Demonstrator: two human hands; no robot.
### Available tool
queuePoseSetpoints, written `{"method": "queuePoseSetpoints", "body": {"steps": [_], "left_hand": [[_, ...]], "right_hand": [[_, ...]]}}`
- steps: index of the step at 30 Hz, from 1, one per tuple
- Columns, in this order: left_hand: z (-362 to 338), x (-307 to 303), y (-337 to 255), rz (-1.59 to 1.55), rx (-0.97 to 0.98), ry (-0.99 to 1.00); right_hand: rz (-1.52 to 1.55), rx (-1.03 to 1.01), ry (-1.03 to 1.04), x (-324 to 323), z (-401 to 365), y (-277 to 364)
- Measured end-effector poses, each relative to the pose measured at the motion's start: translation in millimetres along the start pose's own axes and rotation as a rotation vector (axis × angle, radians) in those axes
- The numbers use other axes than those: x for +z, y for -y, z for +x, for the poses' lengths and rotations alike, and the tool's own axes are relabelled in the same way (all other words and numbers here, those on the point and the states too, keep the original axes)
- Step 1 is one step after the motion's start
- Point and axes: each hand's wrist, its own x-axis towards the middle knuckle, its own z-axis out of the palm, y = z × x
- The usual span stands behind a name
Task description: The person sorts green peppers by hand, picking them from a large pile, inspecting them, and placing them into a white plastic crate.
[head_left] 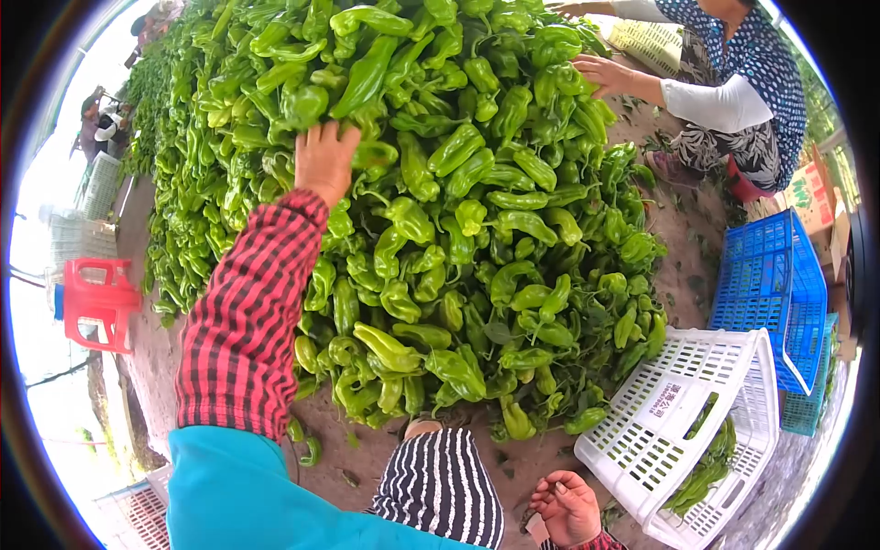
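Note:
A large heap of green peppers (477,229) fills the middle of the head view. My left hand (325,163) reaches onto its upper left part, fingers bent down over the peppers. Beside those fingers a green pepper (306,106) looks blurred by motion and seems to be in their grasp; the fingertips are hidden. Low in the view, my right hand (568,509) is turned palm up with loosely curled fingers and nothing visible in it. Just right of that hand, a white plastic crate (660,403) leans tilted, with long green peppers (706,472) inside.
A person (733,101) across the heap at upper right has hands on the peppers. Blue crates (765,275) and a cardboard box (811,202) stand at the right. A red plastic stool (99,302) is at the left. Loose leaves lie on the ground (683,238).

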Motion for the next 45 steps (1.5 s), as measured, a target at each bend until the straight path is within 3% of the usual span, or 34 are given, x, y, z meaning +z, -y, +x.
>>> {"method": "queuePoseSetpoints", "body": {"steps": [5,6,7,9,10,11,12,13,15,17,19,20,21,22,23,25,27,28,30,32,35,37,38,40,41,42,43,45], "left_hand": [[-83,-43,-81,-0.821,-0.087,-0.087],[-99,-60,-100,-1.055,-0.224,0.148],[-121,-70,-125,-1.304,-0.319,0.152],[-151,-86,-165,-1.575,-0.223,0.303],[-159,-105,-184,-1.738,-0.281,0.436],[-169,-114,-199,-1.783,-0.211,0.507],[-173,-121,-207,-1.657,-0.011,0.578],[-176,-120,-216,-1.597,0.201,0.509],[-178,-127,-217,-1.523,0.252,0.604],[-171,-132,-202,-1.479,0.288,0.612],[-145,-132,-157,-1.581,0.336,0.718],[-137,-115,-135,-1.358,0.228,0.307],[-123,-95,-110,-1.149,-0.051,0.057],[-106,-73,-79,-1.066,-0.338,-0.071],[-92,-33,-41,-0.893,-0.501,-0.232],[-63,19,35,-0.632,-0.657,-0.352],[-48,31,74,-1.135,-0.773,-0.097],[-47,32,75,-1.133,-0.772,-0.096],[-46,31,75,-0.833,-0.752,0.040],[-61,27,69,-0.739,-0.735,0.026],[-79,0,36,-1.263,-0.917,0.011],[-95,-2,16,-1.288,-0.869,-0.173],[-106,-14,4,-1.519,-1.006,-0.046],[-121,-56,-34,-1.630,-0.953,0.214],[-141,-40,-50,-1.661,-0.795,0.273],[-149,-48,-67,-1.459,-0.491,0.327],[-149,-70,-86,-1.549,-0.481,0.581],[-156,-92,-125,-1.778,-0.523,0.811]], "right_hand": [[-0.064,0.067,0.021,-3,15,4],[-0.069,0.074,0.023,9,21,7],[-0.115,-0.014,0.051,25,28,9],[-0.167,-0.098,0.086,54,44,11],[-0.194,-0.216,0.147,63,55,9],[-0.218,-0.335,0.208,74,66,6],[-0.130,-0.421,0.246,90,76,1],[-0.067,-0.434,0.242,89,89,-3],[-0.001,-0.441,0.250,89,105,-10],[0.114,-0.276,0.026,86,110,-12],[0.213,-0.241,0.085,86,110,-3],[0.225,-0.208,0.109,89,104,5],[0.226,-0.212,0.134,81,105,8],[0.176,-0.218,0.149,71,103,11],[0.169,-0.221,0.123,65,99,12],[0.158,-0.230,0.094,60,88,13],[0.092,-0.219,0.139,60,80,9],[0.094,-0.218,0.139,61,79,5],[0.156,-0.101,0.187,62,77,-2],[0.201,-0.017,0.243,59,83,-8],[0.328,0.160,0.278,62,84,-12],[0.325,0.136,0.312,62,83,-11],[0.328,0.111,0.349,62,82,-11],[0.329,0.096,0.381,55,87,-8],[0.316,0.051,0.369,59,88,-5],[0.303,0.008,0.356,63,90,-1],[0.282,-0.033,0.368,72,92,2],[0.246,-0.027,0.366,82,98,4]]}}
